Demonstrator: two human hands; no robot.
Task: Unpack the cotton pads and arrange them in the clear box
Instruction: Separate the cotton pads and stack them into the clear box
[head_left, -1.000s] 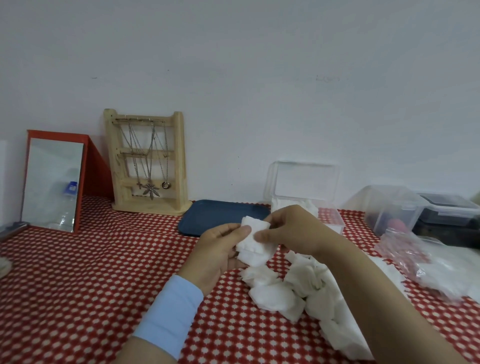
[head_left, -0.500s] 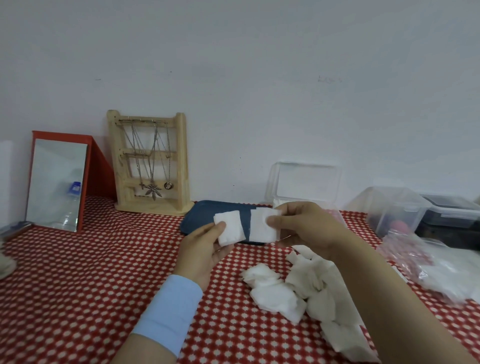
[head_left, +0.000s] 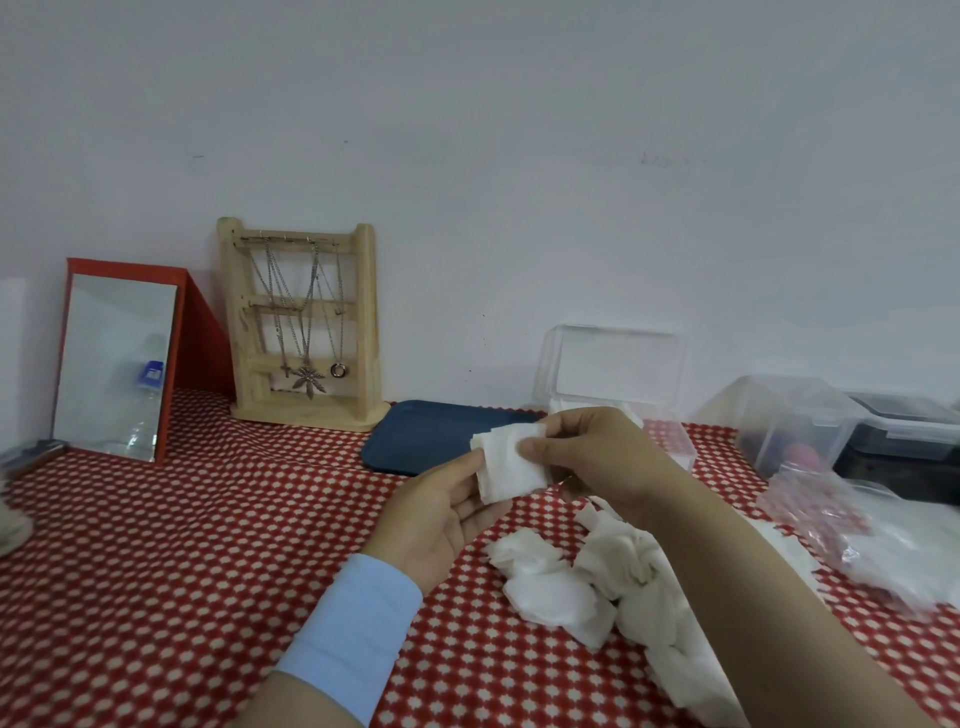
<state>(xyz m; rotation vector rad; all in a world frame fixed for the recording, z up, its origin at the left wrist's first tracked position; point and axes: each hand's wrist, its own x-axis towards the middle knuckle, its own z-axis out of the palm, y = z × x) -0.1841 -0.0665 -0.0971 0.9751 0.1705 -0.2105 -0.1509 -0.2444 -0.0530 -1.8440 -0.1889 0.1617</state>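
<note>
The fingers (head_left: 536, 447) of the right hand (head_left: 597, 457) are curling round a small stack of square white cotton pads (head_left: 511, 465), with the thumb pressing on its front face. The left hand (head_left: 441, 514), palm turned up, is pinching the same stack at its left edge. A light-blue cloth wristband (head_left: 353, 634) is sitting on the left wrist. The stack is being held in the air above the table (head_left: 182, 545), which is carrying a red cloth with a white dot pattern.

Just below the hands, a loose heap of white cotton pads (head_left: 561, 592) is lying on the cloth, partly hidden by the right forearm. Behind the right hand, the clear plastic box (head_left: 672, 447) is standing with its lid (head_left: 615, 364) raised towards the wall. White material is showing at its rim, but the quantity cannot be determined. A dark blue flat tray (head_left: 426, 436) is lying to the left of the box. A crumpled clear plastic bag (head_left: 883, 540) is lying near the right edge.
</note>
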